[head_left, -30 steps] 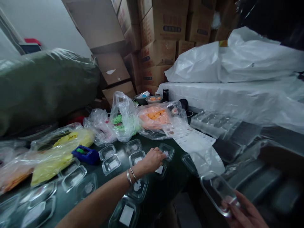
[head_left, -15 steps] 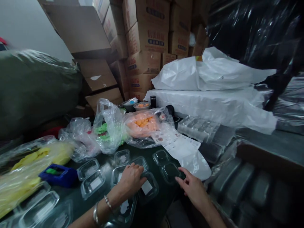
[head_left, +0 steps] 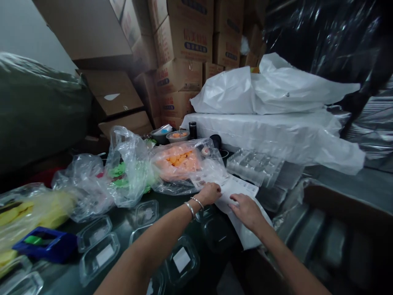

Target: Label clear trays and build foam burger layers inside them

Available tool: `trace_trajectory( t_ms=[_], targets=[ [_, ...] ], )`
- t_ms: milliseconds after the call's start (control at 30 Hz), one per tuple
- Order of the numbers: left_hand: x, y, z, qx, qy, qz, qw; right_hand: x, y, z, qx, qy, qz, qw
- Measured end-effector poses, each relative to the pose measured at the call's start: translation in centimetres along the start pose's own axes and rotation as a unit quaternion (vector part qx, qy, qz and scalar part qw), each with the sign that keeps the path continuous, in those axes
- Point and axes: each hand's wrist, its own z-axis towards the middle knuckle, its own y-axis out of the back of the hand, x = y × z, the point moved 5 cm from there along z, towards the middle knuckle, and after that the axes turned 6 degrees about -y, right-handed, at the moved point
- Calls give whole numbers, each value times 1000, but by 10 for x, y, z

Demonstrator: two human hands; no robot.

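Note:
A white paper sheet (head_left: 229, 205) with printing near its far end lies across the table before me. My left hand (head_left: 210, 193), with two bracelets at the wrist, is closed at its left edge, fingers curled on the paper. Over the sheet's right part, my right hand (head_left: 247, 211) has its thumb and forefinger apart, holding nothing I can see. Below my hands sits a clear plastic container (head_left: 216, 235). Another clear container with a white label (head_left: 181, 259) lies to its left, and my left forearm covers part of the containers behind it.
Bags of orange pieces (head_left: 178, 162), green pieces (head_left: 129, 174) and yellow pieces (head_left: 33, 205) line the table. A blue tape dispenser (head_left: 50, 246) stands left. An open box (head_left: 346, 200) of stacked containers is at right; cartons (head_left: 184, 45) rise behind.
Both hands have moved up from the containers to the paper sheet. The sheet's near end has shifted left and towards me. The view has turned slightly right.

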Motion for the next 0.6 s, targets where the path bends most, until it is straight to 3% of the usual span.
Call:
trace_trajectory(
  t_ms=[233,467,600],
  targets=[
    [5,-19,31,39,23,74,996,-18,-21,-15,35,-29,-101,994],
    [-14,-16,42,76,7,134,988,-21,-21,-13,44,-43,-78,995],
    [-14,-16,44,81,20,141,987,-24,-22,-10,49,-49,-61,996]
  ],
)
